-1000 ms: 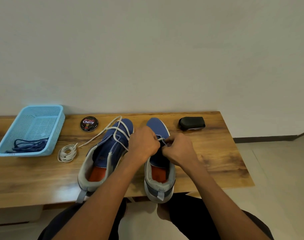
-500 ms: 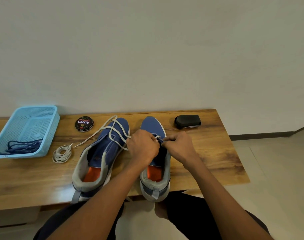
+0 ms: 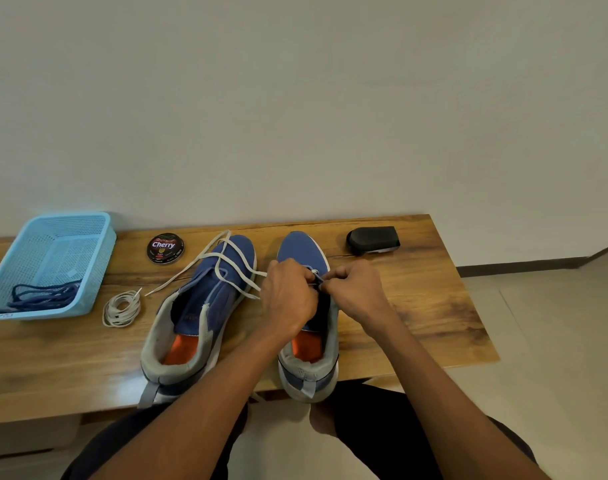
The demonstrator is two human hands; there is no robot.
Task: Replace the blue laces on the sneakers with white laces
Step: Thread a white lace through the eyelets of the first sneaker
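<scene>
Since a second ago our hands have barely shifted; the left hand (image 3: 288, 296) and right hand (image 3: 356, 289) are still bunched over the right sneaker (image 3: 304, 251) at mid-frame, fingers curled. The right hand pinches the white lace (image 3: 233, 261) at a front eyelet; the left seems to pinch it too, though its fingertips are hidden. The lace's slack trails left across the toe of the left sneaker (image 3: 205, 299), as it did before. We judge this sneaker's threading is only at its first eyelets, and the left sneaker shows no lace through its holes yet, so most of the work remains.

The blue laces (image 3: 43, 294) lie in the basket (image 3: 88, 233) at the left edge; a coiled white lace (image 3: 121, 308) waits just right of it on the desk (image 3: 416, 306). A polish tin (image 3: 165, 248) and a black brush (image 3: 373, 240) sit along the far edge, well apart from our hands; only the loose lace draped over the left sneaker could snag.
</scene>
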